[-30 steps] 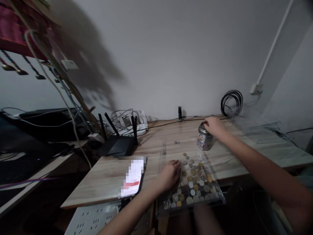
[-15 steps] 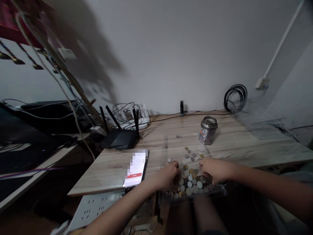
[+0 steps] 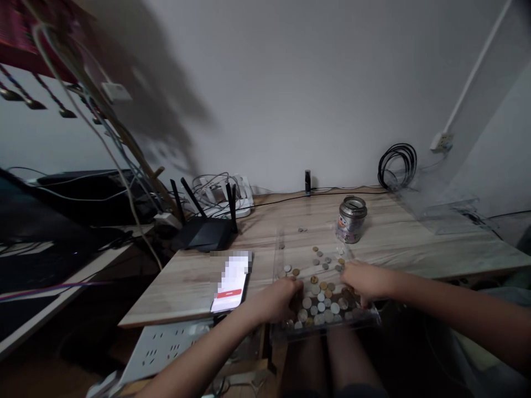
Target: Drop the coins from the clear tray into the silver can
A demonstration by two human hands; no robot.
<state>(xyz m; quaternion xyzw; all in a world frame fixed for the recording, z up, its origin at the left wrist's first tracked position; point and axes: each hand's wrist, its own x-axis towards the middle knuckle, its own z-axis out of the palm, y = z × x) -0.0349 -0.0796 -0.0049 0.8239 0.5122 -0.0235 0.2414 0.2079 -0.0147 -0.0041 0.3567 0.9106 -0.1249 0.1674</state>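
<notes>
1. Dozens of coins [image 3: 321, 297], silvery and golden, lie in our clear shallow tray [image 3: 298, 336], crowded toward its near end and thinner toward the far one.
2. Our left hand [image 3: 286, 298] is at the tray's left side, fingers curled down among the coins; we cannot tell whether any coin sits between them.
3. Our right hand [image 3: 360, 281] reaches in at the right side, fingers bent downward; their tips are partly hidden, so we cannot tell whether they pinch anything.
4. With the pile between our hands, we probably handle it best with low, flat fingertips, sliding coins apart instead of digging, so that none stack up or hop the side.
5. The tray's near end juts past the front of the desk [image 3: 186, 287], above our legs [image 3: 348, 354]. Pressing hard there could tip it, we judge, so a light touch suits us.
6. Our tin [image 3: 350, 221] stands upright on the desk beyond our right hand, slotted top up, with neither hand on it; wide sweeps toward the far right risk knocking it.
7. The phone [image 3: 232, 282] lies left of the tray, close to our left forearm [image 3: 215, 342], so we do well to move that elbow gently.
</notes>
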